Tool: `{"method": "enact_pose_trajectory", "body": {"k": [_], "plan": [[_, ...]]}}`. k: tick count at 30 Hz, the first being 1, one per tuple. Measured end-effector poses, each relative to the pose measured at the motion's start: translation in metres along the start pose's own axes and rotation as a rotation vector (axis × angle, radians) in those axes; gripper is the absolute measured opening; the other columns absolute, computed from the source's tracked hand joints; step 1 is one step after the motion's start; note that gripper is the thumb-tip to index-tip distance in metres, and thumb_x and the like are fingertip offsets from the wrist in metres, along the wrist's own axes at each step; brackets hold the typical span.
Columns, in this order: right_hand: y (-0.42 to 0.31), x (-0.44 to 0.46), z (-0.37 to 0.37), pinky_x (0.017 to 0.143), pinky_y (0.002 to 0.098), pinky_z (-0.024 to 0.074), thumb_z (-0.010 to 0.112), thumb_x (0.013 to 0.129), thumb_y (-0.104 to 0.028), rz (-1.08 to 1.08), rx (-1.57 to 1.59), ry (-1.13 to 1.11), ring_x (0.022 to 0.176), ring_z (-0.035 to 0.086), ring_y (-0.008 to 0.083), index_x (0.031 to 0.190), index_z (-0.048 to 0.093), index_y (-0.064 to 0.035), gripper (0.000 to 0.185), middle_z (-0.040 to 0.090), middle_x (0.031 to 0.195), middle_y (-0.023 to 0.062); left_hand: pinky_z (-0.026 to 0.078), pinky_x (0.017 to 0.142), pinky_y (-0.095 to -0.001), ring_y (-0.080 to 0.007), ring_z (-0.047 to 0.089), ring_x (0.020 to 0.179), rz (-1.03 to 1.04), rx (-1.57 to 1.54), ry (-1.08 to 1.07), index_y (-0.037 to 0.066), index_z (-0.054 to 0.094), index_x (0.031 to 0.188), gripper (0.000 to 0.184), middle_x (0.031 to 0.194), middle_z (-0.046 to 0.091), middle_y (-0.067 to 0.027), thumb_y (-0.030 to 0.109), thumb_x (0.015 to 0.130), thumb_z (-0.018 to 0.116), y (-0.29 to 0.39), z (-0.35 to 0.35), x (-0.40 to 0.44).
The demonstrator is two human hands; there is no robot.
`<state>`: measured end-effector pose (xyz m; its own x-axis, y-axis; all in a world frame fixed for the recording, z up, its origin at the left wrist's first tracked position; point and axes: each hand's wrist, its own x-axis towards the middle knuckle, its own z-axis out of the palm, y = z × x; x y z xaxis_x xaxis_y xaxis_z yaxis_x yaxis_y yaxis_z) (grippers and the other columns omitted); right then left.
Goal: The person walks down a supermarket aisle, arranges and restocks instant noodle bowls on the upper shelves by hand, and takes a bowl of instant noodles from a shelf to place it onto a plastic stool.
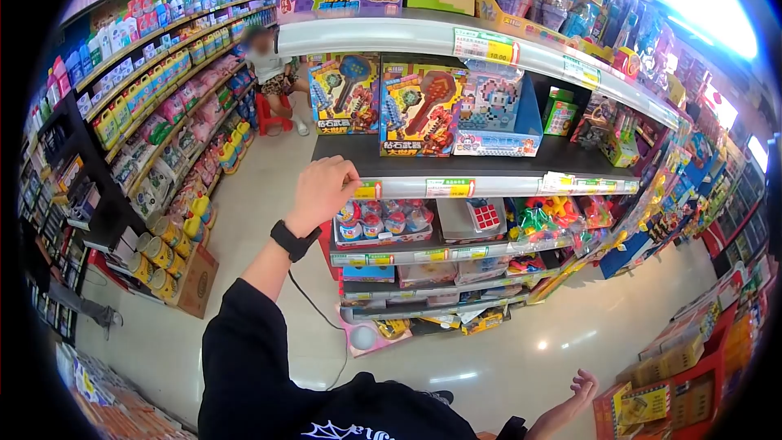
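Observation:
My left hand (326,189) is raised at the left end of a shelf edge (399,187), its fingers curled by a yellow price tag; what they hold, if anything, is hidden. Low at the right, away from the shelves, my right hand (583,391) has its fingers apart and holds nothing. Behind the left hand, on the black shelf, stand a yellow toy box (343,96) and a second toy box with a red weapon (419,110). Beside them is a blue display box (498,145). A green box (560,114) stands farther right.
Lower shelves hold egg-shaped toys (383,224) and a red puzzle cube (485,217). A person (269,69) sits on a red stool (273,118) in the aisle. Bottles and bags line the left shelves. A black cable (314,303) hangs near my left arm. Cartons (692,395) stand low right.

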<state>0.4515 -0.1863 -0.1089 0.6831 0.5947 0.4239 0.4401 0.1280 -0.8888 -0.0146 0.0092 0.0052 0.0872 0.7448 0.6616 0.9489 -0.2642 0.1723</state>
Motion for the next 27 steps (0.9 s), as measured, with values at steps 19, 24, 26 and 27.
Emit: {"method": "enact_pose_trajectory", "body": {"k": [19, 24, 26, 27], "plan": [[-0.006, -0.001, 0.0, 0.077, 0.0284, 0.0358, 0.034, 0.096, -0.026, -0.052, 0.023, 0.022, 0.085, 0.045, 0.0149, 0.092, 0.053, -0.0023, 0.031, 0.051, 0.089, 0.0043, 0.045, 0.064, -0.0382, -0.0246, 0.058, 0.071, -0.004, 0.019, 0.024, 0.008, 0.062, 0.075, 0.006, 0.072, 0.055, -0.006, 0.011, 0.078, 0.065, 0.007, 0.001, -0.004], [-0.014, -0.002, 0.002, 0.078, 0.0284, 0.0355, 0.034, 0.096, -0.026, -0.024, 0.034, 0.049, 0.083, 0.045, 0.0147, 0.091, 0.053, -0.0021, 0.03, 0.051, 0.089, 0.0045, 0.045, 0.067, -0.037, -0.0248, 0.057, 0.075, 0.06, 0.165, 0.092, 0.009, 0.062, 0.075, 0.003, 0.075, 0.055, -0.0059, 0.011, 0.078, 0.063, 0.017, 0.004, -0.013], [-0.01, -0.001, 0.001, 0.078, 0.0284, 0.0354, 0.035, 0.096, -0.025, -0.012, 0.057, 0.057, 0.083, 0.045, 0.0147, 0.091, 0.053, -0.0021, 0.03, 0.052, 0.089, 0.0045, 0.045, 0.067, -0.0382, -0.0259, 0.057, 0.076, 0.069, 0.124, 0.078, 0.008, 0.061, 0.078, 0.003, 0.078, 0.054, -0.007, 0.01, 0.078, 0.063, 0.016, 0.0, -0.015], [-0.009, -0.001, 0.001, 0.078, 0.0284, 0.0354, 0.035, 0.096, -0.025, -0.009, 0.062, 0.058, 0.083, 0.044, 0.0146, 0.091, 0.052, -0.0022, 0.03, 0.051, 0.089, 0.0044, 0.045, 0.067, -0.0388, -0.0265, 0.056, 0.077, 0.074, 0.105, 0.071, 0.008, 0.061, 0.079, 0.003, 0.079, 0.054, -0.0075, 0.009, 0.078, 0.063, 0.017, -0.001, -0.016]]}}
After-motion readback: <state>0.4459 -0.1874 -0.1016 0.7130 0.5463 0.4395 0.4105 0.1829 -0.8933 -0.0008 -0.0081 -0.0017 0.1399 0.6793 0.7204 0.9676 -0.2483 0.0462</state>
